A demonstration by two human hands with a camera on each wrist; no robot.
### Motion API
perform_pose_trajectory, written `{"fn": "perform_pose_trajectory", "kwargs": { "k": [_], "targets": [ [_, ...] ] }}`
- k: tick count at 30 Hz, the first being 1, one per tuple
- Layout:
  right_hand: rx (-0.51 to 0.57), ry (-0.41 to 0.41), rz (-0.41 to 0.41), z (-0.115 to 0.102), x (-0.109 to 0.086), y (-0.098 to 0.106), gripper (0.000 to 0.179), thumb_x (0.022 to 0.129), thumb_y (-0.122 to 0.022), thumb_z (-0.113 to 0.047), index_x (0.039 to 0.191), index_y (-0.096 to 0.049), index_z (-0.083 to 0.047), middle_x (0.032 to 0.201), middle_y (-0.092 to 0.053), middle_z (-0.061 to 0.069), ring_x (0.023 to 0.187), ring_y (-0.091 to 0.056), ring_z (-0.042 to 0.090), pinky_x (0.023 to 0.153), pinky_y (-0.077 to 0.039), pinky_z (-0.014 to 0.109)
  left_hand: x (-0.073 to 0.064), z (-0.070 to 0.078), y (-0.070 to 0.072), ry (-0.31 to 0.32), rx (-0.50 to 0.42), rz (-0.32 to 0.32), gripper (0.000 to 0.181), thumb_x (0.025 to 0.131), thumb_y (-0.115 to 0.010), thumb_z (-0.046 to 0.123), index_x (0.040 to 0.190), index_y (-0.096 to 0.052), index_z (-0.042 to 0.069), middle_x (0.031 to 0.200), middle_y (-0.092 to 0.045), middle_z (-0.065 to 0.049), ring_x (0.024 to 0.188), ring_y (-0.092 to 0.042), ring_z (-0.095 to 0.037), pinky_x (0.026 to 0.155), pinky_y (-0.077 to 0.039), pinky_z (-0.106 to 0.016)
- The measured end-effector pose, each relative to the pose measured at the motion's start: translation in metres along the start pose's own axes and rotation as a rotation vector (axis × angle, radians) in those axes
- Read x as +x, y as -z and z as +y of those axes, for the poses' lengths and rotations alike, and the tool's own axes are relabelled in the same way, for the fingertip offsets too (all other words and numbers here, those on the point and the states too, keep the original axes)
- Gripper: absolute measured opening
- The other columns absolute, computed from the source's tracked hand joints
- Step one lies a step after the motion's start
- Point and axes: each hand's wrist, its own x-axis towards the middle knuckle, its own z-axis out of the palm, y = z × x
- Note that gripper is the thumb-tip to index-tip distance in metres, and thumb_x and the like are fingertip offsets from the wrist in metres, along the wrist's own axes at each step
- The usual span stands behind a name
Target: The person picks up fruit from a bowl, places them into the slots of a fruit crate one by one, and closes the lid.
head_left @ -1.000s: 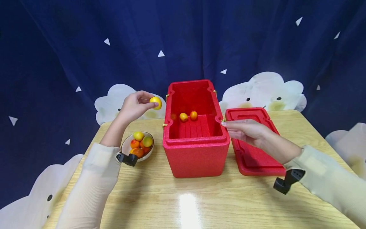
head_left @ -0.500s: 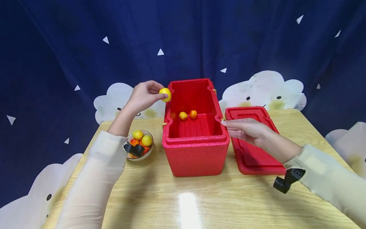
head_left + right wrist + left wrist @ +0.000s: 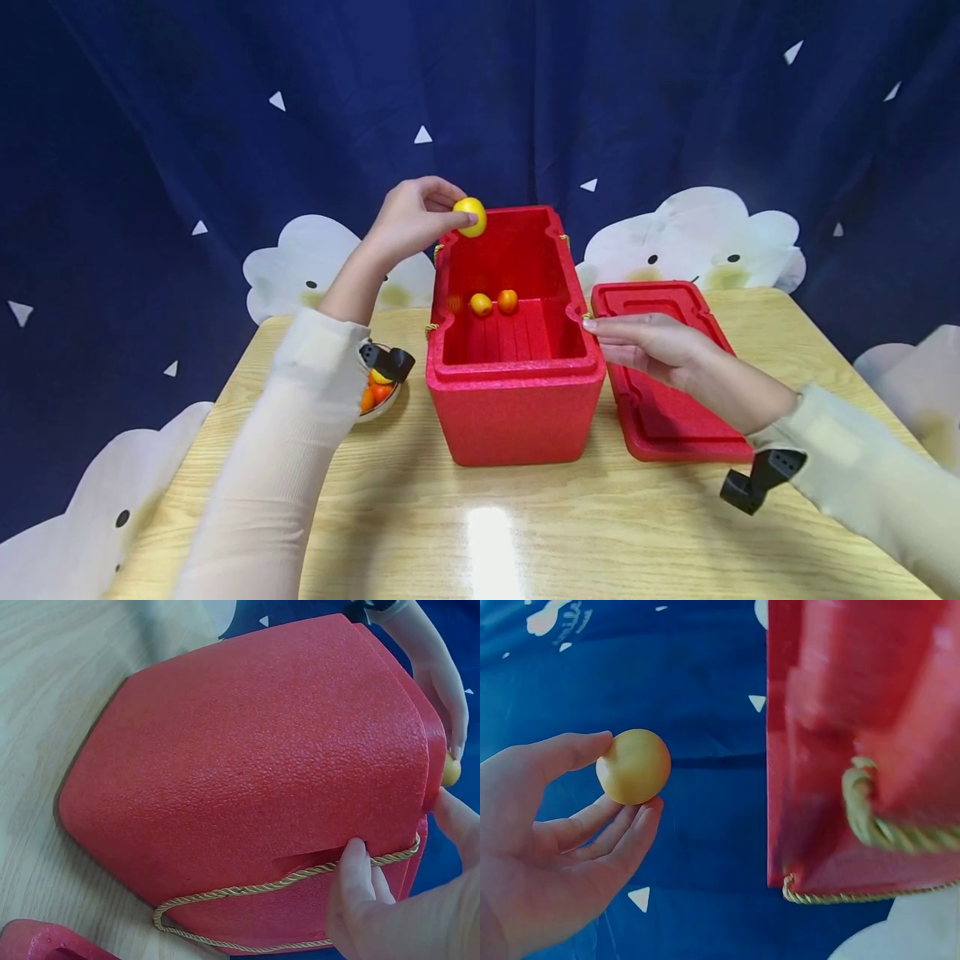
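Observation:
My left hand (image 3: 423, 215) pinches a small round yellow fruit (image 3: 470, 217) between thumb and fingertips, above the far left rim of the red foam box (image 3: 517, 421). In the left wrist view that fruit (image 3: 634, 766) is smooth and held apart from the box. With the thumb at the rim and the fingers against the outer side wall, my right hand (image 3: 660, 346) holds the box's right edge. The right wrist view has those fingers (image 3: 358, 877) beside a gold rope handle (image 3: 247, 889). Inside the box lie two small orange fruits, one on the left (image 3: 481, 305) and one on the right (image 3: 507, 302).
A bowl (image 3: 386, 406) of yellow and orange fruits stands left of the box, partly hidden by the left wrist. The red lid (image 3: 675, 400) lies on the wooden table (image 3: 420, 533) at the right. Behind hangs a dark blue curtain (image 3: 495, 83).
My left hand has carried the yellow fruit right and upward in the head view, from beside the box to above its far left rim. The right hand stays at the box's edge.

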Motion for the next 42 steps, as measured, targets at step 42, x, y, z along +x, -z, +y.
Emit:
{"fn": "perform_pose_trajectory", "kwargs": {
  "k": [42],
  "targets": [
    [0.036,0.026,-0.039,0.000,-0.014,-0.001,0.030,0.092,-0.063,-0.032,0.117,-0.063,-0.016,0.089,-0.074,-0.012,0.085,-0.073,0.006,0.080,-0.057,0.018,0.075,0.026,-0.044,0.214,0.207,-0.188,0.034,0.092,-0.063,0.025,0.121,-0.059,0.007,0.124,-0.060,-0.008,0.112,-0.058,-0.023,0.099,-0.051,-0.029]
  ]
}}
